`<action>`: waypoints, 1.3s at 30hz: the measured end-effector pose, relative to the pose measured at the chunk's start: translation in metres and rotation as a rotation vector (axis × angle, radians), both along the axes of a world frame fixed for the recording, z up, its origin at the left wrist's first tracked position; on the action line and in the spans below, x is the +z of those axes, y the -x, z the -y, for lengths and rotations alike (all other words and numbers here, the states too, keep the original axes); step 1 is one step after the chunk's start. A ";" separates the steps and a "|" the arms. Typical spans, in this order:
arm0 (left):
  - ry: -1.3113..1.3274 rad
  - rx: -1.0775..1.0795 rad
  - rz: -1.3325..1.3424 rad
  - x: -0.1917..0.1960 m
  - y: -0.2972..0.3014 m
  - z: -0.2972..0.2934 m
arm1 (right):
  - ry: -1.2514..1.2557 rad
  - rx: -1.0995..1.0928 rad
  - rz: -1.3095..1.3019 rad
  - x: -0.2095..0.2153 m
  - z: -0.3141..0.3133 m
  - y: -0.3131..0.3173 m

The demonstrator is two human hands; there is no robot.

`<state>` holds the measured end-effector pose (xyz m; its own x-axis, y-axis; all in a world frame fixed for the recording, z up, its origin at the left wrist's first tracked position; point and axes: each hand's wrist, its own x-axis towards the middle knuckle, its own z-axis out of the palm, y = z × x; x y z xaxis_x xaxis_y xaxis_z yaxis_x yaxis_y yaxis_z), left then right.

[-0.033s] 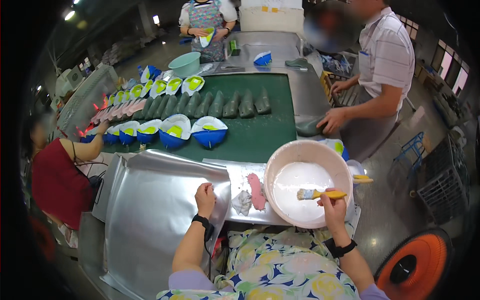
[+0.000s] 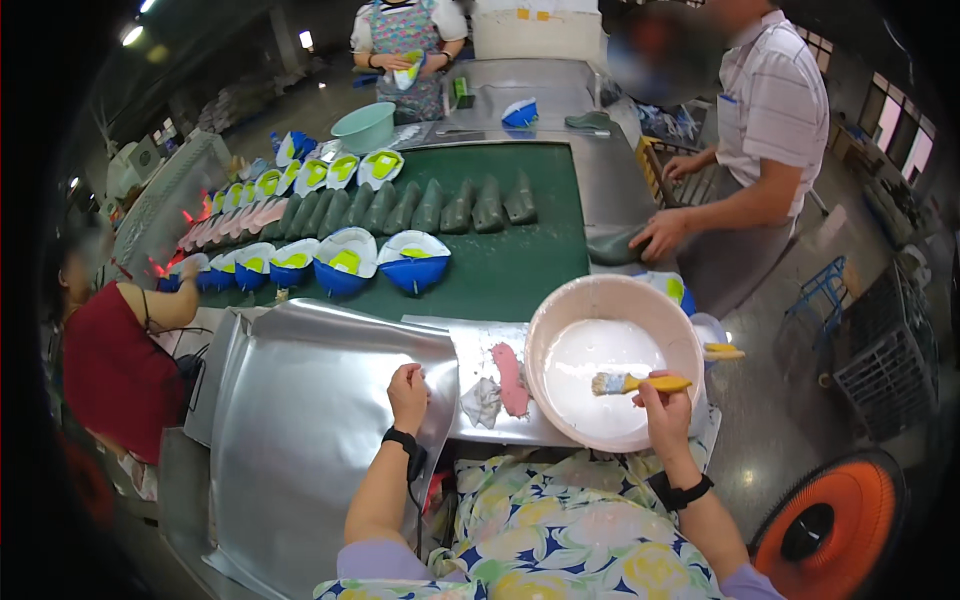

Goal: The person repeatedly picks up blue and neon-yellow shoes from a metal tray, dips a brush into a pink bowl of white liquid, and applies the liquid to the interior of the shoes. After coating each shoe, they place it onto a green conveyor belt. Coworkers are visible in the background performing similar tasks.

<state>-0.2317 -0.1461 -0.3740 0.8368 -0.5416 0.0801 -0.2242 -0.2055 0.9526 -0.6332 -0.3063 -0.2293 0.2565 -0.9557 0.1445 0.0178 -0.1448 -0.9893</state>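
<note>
My right hand (image 2: 664,408) grips the yellow handle of a paintbrush (image 2: 655,383), held over a large pale pink basin (image 2: 690,340). White liquid (image 2: 600,355) lies in the basin, with the pale bristles above it. My left hand (image 2: 407,396) has its fingers curled in, with nothing visible in them, over the right edge of a shiny metal sheet (image 2: 310,400). Between that hand and the basin lie a pink strip-shaped piece (image 2: 511,380) and a crumpled whitish rag (image 2: 482,402).
Ahead, a green conveyor belt (image 2: 500,270) carries rows of dark green shoe lasts (image 2: 428,207) and blue-and-white shoe uppers (image 2: 413,262). A person in red (image 2: 120,370) reaches in at left; another in a striped shirt (image 2: 770,120) handles a last at right. An orange fan (image 2: 835,530) stands lower right.
The red-clad person's hand has moved left along the near row of uppers. The whole view has shifted slightly. My hands and the paintbrush keep about the same pose.
</note>
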 end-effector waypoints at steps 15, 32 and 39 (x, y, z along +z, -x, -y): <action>0.006 0.004 -0.084 -0.005 0.002 0.004 | -0.199 -0.069 0.232 -0.016 0.023 0.011; 0.028 -0.052 -0.100 -0.013 -0.001 0.006 | -0.776 0.136 0.782 0.054 0.085 0.021; 0.010 -0.054 -0.090 -0.006 0.001 0.008 | -0.747 0.152 0.746 0.052 0.082 0.012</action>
